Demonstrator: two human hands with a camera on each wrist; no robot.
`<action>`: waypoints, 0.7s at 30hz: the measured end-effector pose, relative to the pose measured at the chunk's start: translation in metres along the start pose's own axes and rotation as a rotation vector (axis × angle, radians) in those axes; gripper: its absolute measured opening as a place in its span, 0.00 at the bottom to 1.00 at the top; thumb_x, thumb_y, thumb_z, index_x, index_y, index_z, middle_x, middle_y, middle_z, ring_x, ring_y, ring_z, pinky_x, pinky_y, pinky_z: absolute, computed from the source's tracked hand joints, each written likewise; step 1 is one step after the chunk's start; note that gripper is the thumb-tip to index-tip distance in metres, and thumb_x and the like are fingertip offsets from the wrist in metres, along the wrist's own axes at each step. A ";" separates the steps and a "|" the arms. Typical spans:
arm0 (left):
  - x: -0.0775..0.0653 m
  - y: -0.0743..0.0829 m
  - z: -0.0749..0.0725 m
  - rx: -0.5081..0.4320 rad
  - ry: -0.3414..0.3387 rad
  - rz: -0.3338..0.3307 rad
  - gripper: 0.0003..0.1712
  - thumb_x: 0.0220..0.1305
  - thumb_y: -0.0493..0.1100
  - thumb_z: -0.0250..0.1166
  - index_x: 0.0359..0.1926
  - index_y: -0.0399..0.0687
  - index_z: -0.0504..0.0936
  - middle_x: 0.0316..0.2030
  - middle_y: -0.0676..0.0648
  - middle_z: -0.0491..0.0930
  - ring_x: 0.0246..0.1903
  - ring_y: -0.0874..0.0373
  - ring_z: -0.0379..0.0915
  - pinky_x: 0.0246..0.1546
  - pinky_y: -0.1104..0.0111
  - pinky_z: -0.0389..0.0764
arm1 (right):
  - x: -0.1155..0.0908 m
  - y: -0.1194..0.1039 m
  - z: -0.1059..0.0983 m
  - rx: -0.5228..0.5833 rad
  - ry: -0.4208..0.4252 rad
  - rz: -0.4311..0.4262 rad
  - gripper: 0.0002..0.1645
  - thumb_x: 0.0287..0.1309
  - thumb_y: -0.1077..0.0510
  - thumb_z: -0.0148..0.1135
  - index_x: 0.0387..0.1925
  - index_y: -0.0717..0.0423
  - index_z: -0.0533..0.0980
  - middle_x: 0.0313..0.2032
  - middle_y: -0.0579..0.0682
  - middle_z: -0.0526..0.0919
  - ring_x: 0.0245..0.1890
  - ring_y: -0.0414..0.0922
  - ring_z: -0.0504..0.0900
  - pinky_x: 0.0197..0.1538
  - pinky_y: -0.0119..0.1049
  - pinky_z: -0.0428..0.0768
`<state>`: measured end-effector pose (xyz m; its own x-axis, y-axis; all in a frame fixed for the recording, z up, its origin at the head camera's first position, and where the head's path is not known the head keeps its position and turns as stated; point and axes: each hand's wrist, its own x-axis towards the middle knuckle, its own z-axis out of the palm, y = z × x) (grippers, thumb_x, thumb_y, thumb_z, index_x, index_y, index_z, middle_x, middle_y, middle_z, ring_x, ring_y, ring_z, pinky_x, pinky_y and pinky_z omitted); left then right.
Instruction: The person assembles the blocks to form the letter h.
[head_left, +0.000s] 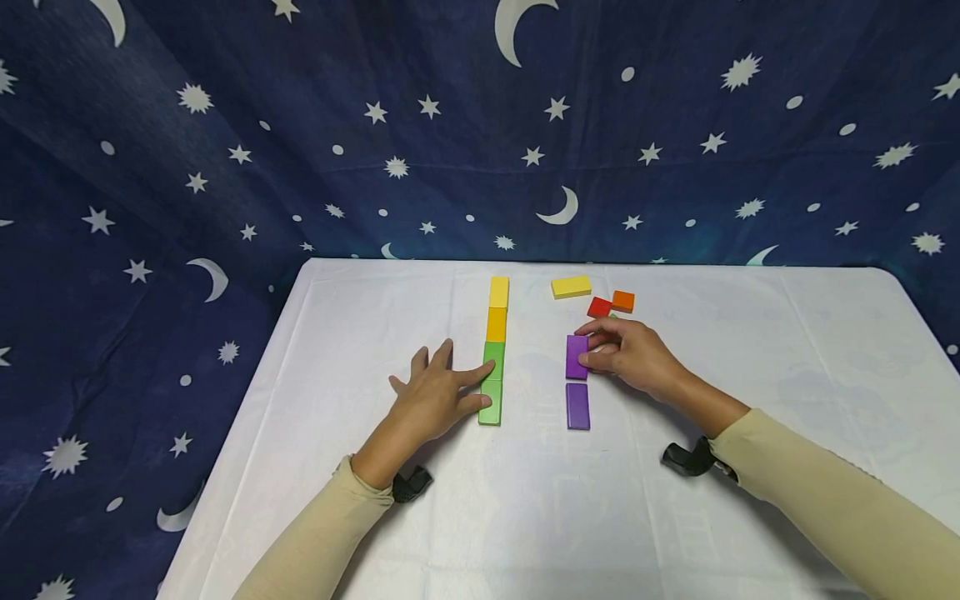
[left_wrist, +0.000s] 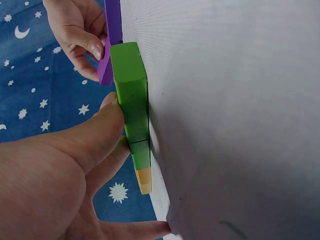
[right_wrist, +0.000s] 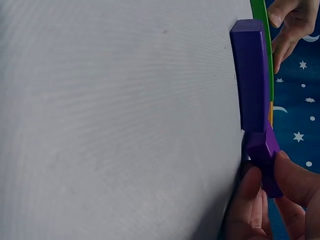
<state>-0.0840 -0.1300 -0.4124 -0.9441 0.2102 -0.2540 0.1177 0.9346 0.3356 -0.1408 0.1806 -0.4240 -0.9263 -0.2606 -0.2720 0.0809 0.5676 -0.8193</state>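
On the white table, two green blocks, an amber block and a pale yellow block lie end to end in a straight row. My left hand rests its outstretched thumb and index finger on the green blocks, other fingers spread to the left. Thumb and fingers of my right hand pinch a purple block by its right side; in the right wrist view this block is tilted. Just nearer to me lies a second purple block, flat and lengthwise, with a small gap between them.
Beyond my right hand lie a yellow block, a red block and an orange block. A bit of another green piece shows past my fingers. A dark blue star-patterned cloth hangs behind the table.
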 end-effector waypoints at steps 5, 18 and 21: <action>0.000 0.000 0.000 -0.001 0.004 0.005 0.33 0.62 0.66 0.67 0.68 0.81 0.72 0.78 0.36 0.54 0.76 0.26 0.44 0.56 0.16 0.50 | 0.000 -0.001 0.000 -0.102 0.036 -0.032 0.25 0.58 0.55 0.75 0.57 0.51 0.82 0.44 0.54 0.85 0.38 0.46 0.82 0.37 0.31 0.82; 0.000 0.000 0.001 0.000 0.005 0.006 0.33 0.62 0.67 0.67 0.68 0.81 0.72 0.79 0.36 0.54 0.76 0.25 0.44 0.56 0.16 0.50 | 0.003 0.000 -0.001 -0.311 0.033 -0.142 0.24 0.62 0.52 0.72 0.57 0.55 0.82 0.38 0.48 0.81 0.36 0.43 0.77 0.42 0.37 0.74; 0.000 -0.001 0.001 -0.002 0.008 0.007 0.33 0.62 0.67 0.67 0.68 0.81 0.73 0.79 0.35 0.54 0.76 0.25 0.44 0.56 0.15 0.51 | 0.003 -0.001 -0.002 -0.323 0.014 -0.136 0.28 0.60 0.50 0.73 0.59 0.56 0.80 0.38 0.49 0.79 0.36 0.44 0.75 0.41 0.36 0.73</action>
<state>-0.0840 -0.1302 -0.4133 -0.9457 0.2143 -0.2444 0.1238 0.9326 0.3389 -0.1445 0.1809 -0.4229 -0.9258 -0.3412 -0.1628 -0.1618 0.7468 -0.6450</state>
